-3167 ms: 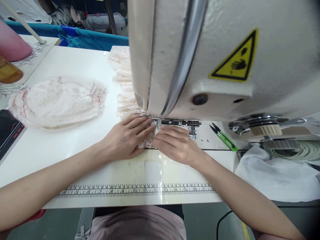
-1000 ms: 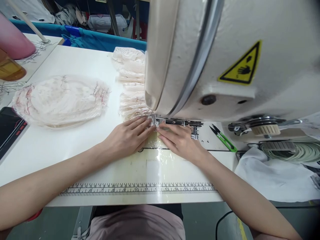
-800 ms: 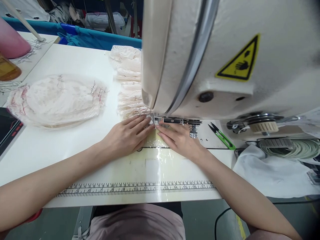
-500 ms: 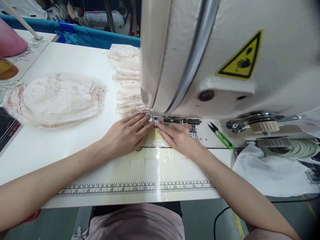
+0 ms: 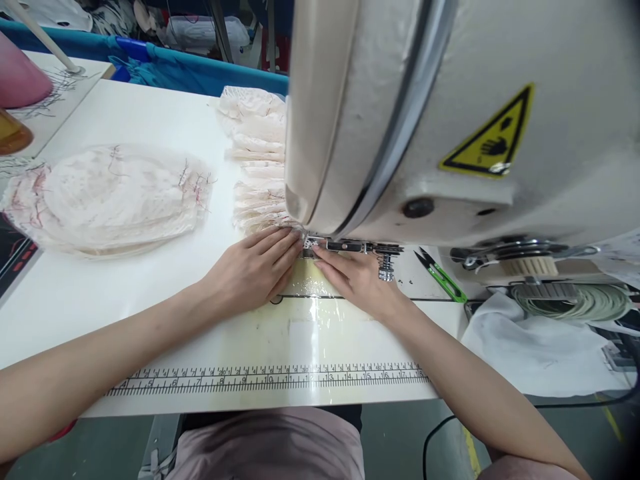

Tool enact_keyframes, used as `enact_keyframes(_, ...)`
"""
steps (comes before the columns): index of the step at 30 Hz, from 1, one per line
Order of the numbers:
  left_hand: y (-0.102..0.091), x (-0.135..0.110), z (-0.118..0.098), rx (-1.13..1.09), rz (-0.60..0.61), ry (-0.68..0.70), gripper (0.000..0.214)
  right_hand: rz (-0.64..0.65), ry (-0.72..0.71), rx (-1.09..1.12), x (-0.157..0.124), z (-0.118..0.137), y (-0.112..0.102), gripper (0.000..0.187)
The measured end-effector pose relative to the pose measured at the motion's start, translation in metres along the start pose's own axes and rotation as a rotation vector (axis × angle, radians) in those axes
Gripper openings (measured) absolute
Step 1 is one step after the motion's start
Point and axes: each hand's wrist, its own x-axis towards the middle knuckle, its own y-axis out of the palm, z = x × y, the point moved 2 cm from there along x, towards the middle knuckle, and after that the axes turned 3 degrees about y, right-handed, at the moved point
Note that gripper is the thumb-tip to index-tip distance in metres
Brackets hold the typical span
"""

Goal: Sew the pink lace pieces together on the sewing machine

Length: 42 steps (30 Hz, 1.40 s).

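My left hand (image 5: pixel 253 270) lies flat on the white table, fingers stretched toward the presser foot (image 5: pixel 313 245) of the cream sewing machine (image 5: pixel 450 120). My right hand (image 5: pixel 357 277) rests flat just right of it, fingertips at the foot. Both hands press near the small end of a lace piece under the machine head; most of that piece is hidden. A chain of sewn cream lace pieces (image 5: pixel 255 160) trails away behind the needle. A pile of lace pieces with red thread ends (image 5: pixel 105 197) sits to the left.
Green thread snips (image 5: pixel 443 280) lie right of the needle area. A printed ruler (image 5: pixel 270 380) runs along the table's front edge. White cloth (image 5: pixel 535 350) and a coil of cord (image 5: pixel 575 300) are at the right. A blue bin (image 5: pixel 190 73) stands behind.
The lace piece that showed under my fingers earlier has fed back under the foot and is nearly out of sight. Both hands have slid slightly forward toward the needle.
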Motion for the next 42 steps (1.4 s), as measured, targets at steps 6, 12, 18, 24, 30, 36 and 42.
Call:
enact_keyframes(6, 0.003, 0.001, 0.004, -0.078, 0.055, -0.030, 0.036, 0.070, 0.091, 0.072, 0.000, 0.003, 0.001, 0.027)
enact_keyframes(12, 0.000, 0.003, 0.003, -0.018, 0.028, 0.008, 0.033, 0.108, 0.148, 0.135, -0.002, 0.001, 0.004, 0.028)
enact_keyframes(18, -0.002, 0.004, 0.002, -0.039, 0.065, -0.026, 0.034, 0.148, 0.208, 0.134, -0.002, 0.005, 0.000, 0.034)
enact_keyframes(24, -0.001, 0.002, 0.002, -0.012, 0.097, -0.040, 0.039, 0.130, 0.188, 0.086, 0.001, 0.009, -0.006, 0.034)
enact_keyframes(30, -0.001, 0.004, 0.002, -0.016, 0.108, -0.060, 0.039, 0.103, 0.178, 0.070, 0.002, 0.012, -0.008, 0.029)
enact_keyframes(36, 0.000, 0.004, 0.003, -0.020, 0.126, -0.077, 0.041, 0.091, 0.216, 0.113, 0.001, 0.010, -0.009, 0.026)
enact_keyframes(42, 0.001, 0.003, 0.003, -0.004, 0.153, -0.094, 0.045, 0.086, 0.245, 0.178, 0.005, 0.006, -0.010, 0.022)
